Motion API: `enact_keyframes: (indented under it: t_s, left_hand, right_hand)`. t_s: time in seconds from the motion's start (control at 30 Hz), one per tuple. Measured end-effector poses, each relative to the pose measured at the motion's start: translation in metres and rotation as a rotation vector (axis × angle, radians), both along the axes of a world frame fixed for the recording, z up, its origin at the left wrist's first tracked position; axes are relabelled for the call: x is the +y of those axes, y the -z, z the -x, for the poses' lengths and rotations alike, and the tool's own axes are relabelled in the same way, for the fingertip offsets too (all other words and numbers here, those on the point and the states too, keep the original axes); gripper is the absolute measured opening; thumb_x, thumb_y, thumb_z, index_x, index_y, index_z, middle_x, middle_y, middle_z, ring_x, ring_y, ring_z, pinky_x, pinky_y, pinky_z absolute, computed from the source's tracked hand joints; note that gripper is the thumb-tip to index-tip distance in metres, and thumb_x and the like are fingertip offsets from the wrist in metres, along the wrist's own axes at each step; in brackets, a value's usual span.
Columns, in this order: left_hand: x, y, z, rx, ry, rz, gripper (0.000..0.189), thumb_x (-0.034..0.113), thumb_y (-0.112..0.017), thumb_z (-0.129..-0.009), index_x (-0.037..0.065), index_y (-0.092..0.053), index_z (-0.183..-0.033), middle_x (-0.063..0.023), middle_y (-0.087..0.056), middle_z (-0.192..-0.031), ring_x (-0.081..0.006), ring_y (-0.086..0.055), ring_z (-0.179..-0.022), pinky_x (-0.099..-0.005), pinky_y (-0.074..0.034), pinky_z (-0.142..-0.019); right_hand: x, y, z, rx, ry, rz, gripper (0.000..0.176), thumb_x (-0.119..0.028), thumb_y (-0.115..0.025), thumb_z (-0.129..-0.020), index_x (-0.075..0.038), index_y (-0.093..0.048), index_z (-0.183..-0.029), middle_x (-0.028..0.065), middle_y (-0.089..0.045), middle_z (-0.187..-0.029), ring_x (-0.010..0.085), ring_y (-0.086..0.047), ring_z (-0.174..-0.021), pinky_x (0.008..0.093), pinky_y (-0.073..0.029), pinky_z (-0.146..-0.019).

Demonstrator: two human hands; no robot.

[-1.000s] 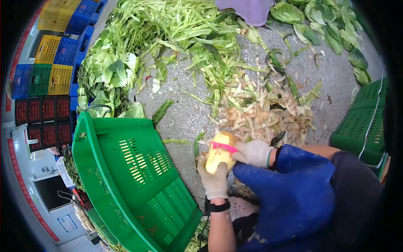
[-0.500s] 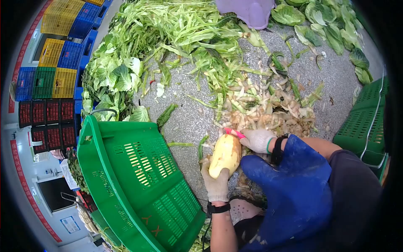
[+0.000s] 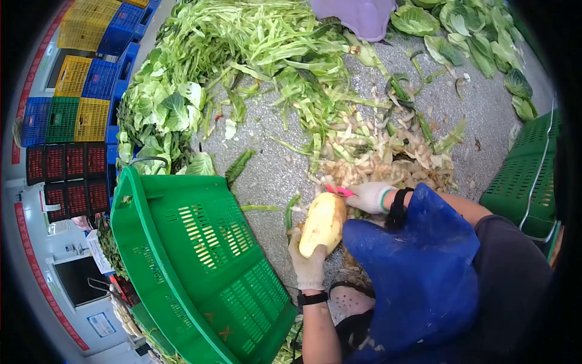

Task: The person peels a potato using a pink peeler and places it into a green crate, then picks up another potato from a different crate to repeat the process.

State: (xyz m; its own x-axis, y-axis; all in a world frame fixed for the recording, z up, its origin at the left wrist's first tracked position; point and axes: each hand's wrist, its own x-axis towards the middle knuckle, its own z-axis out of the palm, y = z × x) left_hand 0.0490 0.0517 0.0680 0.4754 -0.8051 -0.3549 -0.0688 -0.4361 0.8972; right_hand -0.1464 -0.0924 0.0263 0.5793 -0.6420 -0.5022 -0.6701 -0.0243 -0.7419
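A large, pale yellow, partly peeled root vegetable [image 3: 322, 225] is held tilted above the floor, with brownish patches along its right side. My left hand [image 3: 307, 262], in a whitish knit glove, wraps around its lower end from below. In my gloved right hand [image 3: 368, 199] is a pink-red peeler [image 3: 339, 191], at the vegetable's upper end. Its blade is too small to make out. Just beyond my hands lies a heap of beige peelings [image 3: 388, 167].
A green perforated crate [image 3: 200, 255] stands close on my left; another green crate [image 3: 521, 176] is at the right. Green trimmings [image 3: 254, 42] and cabbage leaves [image 3: 473, 30] cover the far floor around a purple plastic item [image 3: 357, 15]. A blue apron [image 3: 418, 261] covers my lap.
The vegetable and my left hand have shifted slightly left. My right hand has moved a little up and left with the peeler, which stays at the vegetable's upper end.
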Motion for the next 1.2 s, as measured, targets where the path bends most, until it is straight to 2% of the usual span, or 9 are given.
enact_keyframes:
  t_s: [0.2,0.27,0.4,0.53,0.6,0.73,0.9,1.03,1.2]
  left_hand:
    - [-0.008,-0.002,0.002,0.195,-0.203,-0.135,0.064,0.010,-0.062,-0.079,-0.009,-0.036,-0.135,-0.0202,-0.052,-0.124,-0.0243,-0.057,-0.108,-0.0329,-0.048,-0.092]
    - [-0.017,-0.011,0.008,0.170,-0.206,-0.152,0.057,0.016,-0.061,-0.083,-0.004,-0.038,-0.130,-0.0187,-0.055,-0.113,-0.0260,-0.065,-0.084,-0.0354,-0.058,-0.060]
    - [-0.013,0.002,0.004,0.095,-0.181,-0.151,0.058,0.017,-0.062,-0.083,-0.003,-0.037,-0.131,-0.0185,-0.056,-0.112,-0.0262,-0.065,-0.084,-0.0354,-0.058,-0.060]
    - [-0.009,-0.003,0.007,0.096,-0.196,-0.145,0.059,0.019,-0.063,-0.083,-0.003,-0.036,-0.132,-0.0192,-0.057,-0.110,-0.0271,-0.065,-0.083,-0.0345,-0.058,-0.057]
    - [-0.019,-0.013,0.010,0.207,-0.277,-0.170,0.064,0.006,-0.061,-0.080,-0.007,-0.035,-0.137,-0.0193,-0.056,-0.117,-0.0234,-0.063,-0.095,-0.0315,-0.055,-0.077]
    - [-0.024,-0.027,0.015,0.303,-0.280,-0.223,0.055,0.012,-0.055,-0.084,-0.001,-0.040,-0.134,-0.0145,-0.061,-0.109,-0.0210,-0.067,-0.082,-0.0295,-0.056,-0.055]
    - [-0.020,-0.017,0.013,0.342,-0.280,-0.210,0.048,0.020,-0.053,-0.085,0.001,-0.047,-0.129,-0.0130,-0.064,-0.102,-0.0201,-0.067,-0.077,-0.0292,-0.055,-0.051]
    - [-0.025,-0.023,0.013,0.302,-0.275,-0.208,0.045,0.026,-0.051,-0.087,-0.002,-0.052,-0.121,-0.0142,-0.066,-0.099,-0.0202,-0.066,-0.074,-0.0289,-0.053,-0.051]
    - [-0.021,-0.013,0.005,0.382,-0.228,-0.226,0.046,0.026,-0.050,-0.087,0.000,-0.052,-0.125,-0.0140,-0.065,-0.100,-0.0207,-0.067,-0.077,-0.0298,-0.053,-0.049]
  right_hand:
    - [0.029,-0.031,-0.005,0.083,0.151,0.001,0.040,-0.040,-0.044,-0.095,-0.004,-0.056,-0.105,0.0233,-0.067,-0.090,0.0418,-0.065,-0.083,0.0507,-0.050,-0.074]
    - [0.031,-0.053,-0.010,0.053,-0.242,0.075,0.039,-0.042,-0.044,-0.095,-0.006,-0.056,-0.103,0.0226,-0.067,-0.084,0.0406,-0.066,-0.078,0.0510,-0.051,-0.070]
    - [0.011,-0.005,0.000,0.138,0.027,0.057,0.040,-0.045,-0.044,-0.095,-0.008,-0.058,-0.102,0.0197,-0.068,-0.083,0.0386,-0.066,-0.078,0.0490,-0.052,-0.068]
    - [0.022,-0.027,-0.002,0.136,-0.078,0.089,0.042,-0.048,-0.046,-0.094,-0.008,-0.058,-0.102,0.0194,-0.067,-0.082,0.0379,-0.066,-0.077,0.0492,-0.052,-0.066]
    - [0.038,-0.035,-0.006,0.104,-0.164,0.087,0.039,-0.044,-0.046,-0.094,-0.008,-0.058,-0.100,0.0204,-0.067,-0.083,0.0390,-0.066,-0.077,0.0484,-0.052,-0.067]
    - [0.013,0.012,0.001,0.072,0.054,0.105,0.037,-0.043,-0.047,-0.094,-0.007,-0.059,-0.099,0.0209,-0.067,-0.081,0.0380,-0.066,-0.077,0.0495,-0.051,-0.069]
    - [0.044,-0.036,-0.010,-0.009,-0.225,0.164,0.037,-0.042,-0.046,-0.095,-0.009,-0.060,-0.102,0.0173,-0.068,-0.079,0.0367,-0.066,-0.072,0.0466,-0.052,-0.062]
    - [0.018,-0.015,0.003,0.300,-0.004,-0.021,0.038,-0.043,-0.044,-0.095,-0.010,-0.060,-0.104,0.0171,-0.068,-0.081,0.0362,-0.066,-0.071,0.0474,-0.053,-0.063]
    - [0.054,-0.009,-0.005,-0.054,-0.163,0.219,0.043,-0.049,-0.046,-0.094,-0.013,-0.056,-0.113,0.0176,-0.068,-0.084,0.0390,-0.066,-0.074,0.0495,-0.052,-0.066]
